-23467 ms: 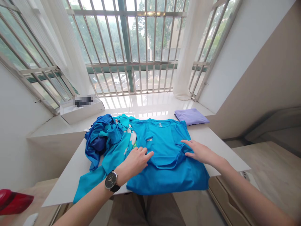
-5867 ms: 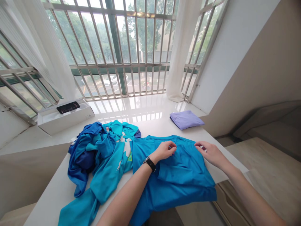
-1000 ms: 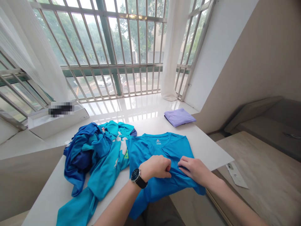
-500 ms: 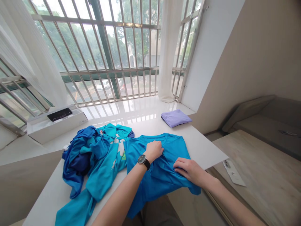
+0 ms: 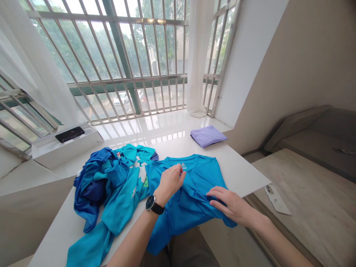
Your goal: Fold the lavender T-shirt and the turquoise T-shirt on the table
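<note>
A blue T-shirt (image 5: 191,189) lies spread on the white table, its neckline away from me and its lower edge hanging over the near side. Over the middle of its chest, my left hand (image 5: 170,182), with a black-strapped watch on the wrist, has its fingers loosely bent and nothing visible in them. A small pale print shows just beyond the fingers. My right hand (image 5: 229,204) rests on the right part of the T-shirt, its fingers stretched and apart. Beside the T-shirt on the left is a crumpled heap of blue and teal clothes (image 5: 119,189).
A folded lilac cloth (image 5: 208,136) lies at the table's far right. On the left ledge, a white box (image 5: 66,146) carries a black phone-like object (image 5: 70,134). Barred windows and a white curtain (image 5: 197,59) stand behind. A lower wooden surface (image 5: 311,185) is at the right.
My left hand has moved left and toward me off the upper chest, uncovering the print. My right hand has shifted slightly, its fingers spread wider.
</note>
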### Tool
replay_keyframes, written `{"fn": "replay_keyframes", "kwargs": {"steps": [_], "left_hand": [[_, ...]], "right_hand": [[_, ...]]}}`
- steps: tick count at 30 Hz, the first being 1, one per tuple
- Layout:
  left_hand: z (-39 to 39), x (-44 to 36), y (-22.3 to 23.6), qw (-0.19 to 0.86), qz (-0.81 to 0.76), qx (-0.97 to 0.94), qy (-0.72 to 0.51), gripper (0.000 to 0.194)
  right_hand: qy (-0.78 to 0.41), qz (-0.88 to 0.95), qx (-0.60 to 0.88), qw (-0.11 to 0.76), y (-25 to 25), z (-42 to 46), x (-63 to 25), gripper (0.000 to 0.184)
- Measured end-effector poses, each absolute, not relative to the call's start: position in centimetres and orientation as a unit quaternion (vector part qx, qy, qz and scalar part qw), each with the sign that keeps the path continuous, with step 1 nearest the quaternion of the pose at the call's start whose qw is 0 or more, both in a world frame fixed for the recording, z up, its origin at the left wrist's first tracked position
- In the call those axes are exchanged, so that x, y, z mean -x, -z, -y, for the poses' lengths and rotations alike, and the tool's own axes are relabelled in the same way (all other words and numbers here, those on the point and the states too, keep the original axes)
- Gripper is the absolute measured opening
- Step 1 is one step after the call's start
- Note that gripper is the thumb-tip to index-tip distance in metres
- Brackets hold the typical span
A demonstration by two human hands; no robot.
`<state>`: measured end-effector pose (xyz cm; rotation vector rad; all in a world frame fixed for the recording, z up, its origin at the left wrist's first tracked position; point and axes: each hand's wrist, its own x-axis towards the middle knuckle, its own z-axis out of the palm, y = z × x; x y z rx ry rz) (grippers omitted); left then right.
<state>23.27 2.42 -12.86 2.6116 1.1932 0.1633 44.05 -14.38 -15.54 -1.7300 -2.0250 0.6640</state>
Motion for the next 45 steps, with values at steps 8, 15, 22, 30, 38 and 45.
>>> {"fn": "replay_keyframes", "kwargs": {"steps": [8, 15, 22, 30, 38, 45], "left_hand": [[2.6, -18.3, 15.0, 0.211, -0.409, -0.887, -0.035, 0.023], [4.4, -18.8, 13.9, 0.367, -0.332, -0.856, -0.15, 0.018], [5.3, -18.8, 10.5, 0.482, -0.236, -0.8, -0.268, 0.019], [2.4, -25.4, 9.6, 0.445, -0.154, -0.819, -0.328, 0.013], [-1.1, -30.8, 10.7, 0.351, -0.163, -0.868, -0.31, 0.017], [-7.3, -25.4, 12.3, 0.16, -0.257, -0.942, -0.145, 0.046]], "right_hand": [[-0.268, 0.701, 0.634, 0.187, 16.1, 15.2, -43.0, 0.049], [-0.294, 0.7, 0.613, 0.219, 16.0, 14.8, -43.8, 0.049], [-0.317, 0.73, 0.571, 0.201, 15.1, 14.0, -44.4, 0.053], [-0.385, 0.61, 0.553, 0.417, 14.7, 12.6, -46.2, 0.085], [-0.431, 0.517, 0.572, 0.468, 10.6, 7.4, -48.2, 0.048], [-0.472, 0.488, 0.575, 0.457, 9.3, 6.8, -50.5, 0.04]]}}
